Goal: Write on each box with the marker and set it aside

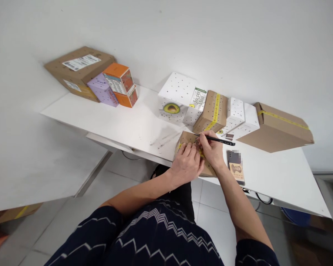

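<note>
A small brown cardboard box (208,170) with yellow tape lies at the table's front edge, in front of my body. My left hand (186,162) presses down on its top, fingers bent and close together, holding it steady. In my right hand (212,149) is a black pen (220,140), pinched between thumb and fingers. The pen's tip points left, at the box top, where a few dark marks show beside it. Part of the top and its tape is hidden under both hands.
Behind stand white avocado-print boxes (177,88), a taped brown box (215,109) and a large brown carton (283,129). A phone (235,168) lies right of my right hand. Orange boxes (119,79), a purple box (103,88) and a labelled carton (86,70) stand left on the white table (105,118).
</note>
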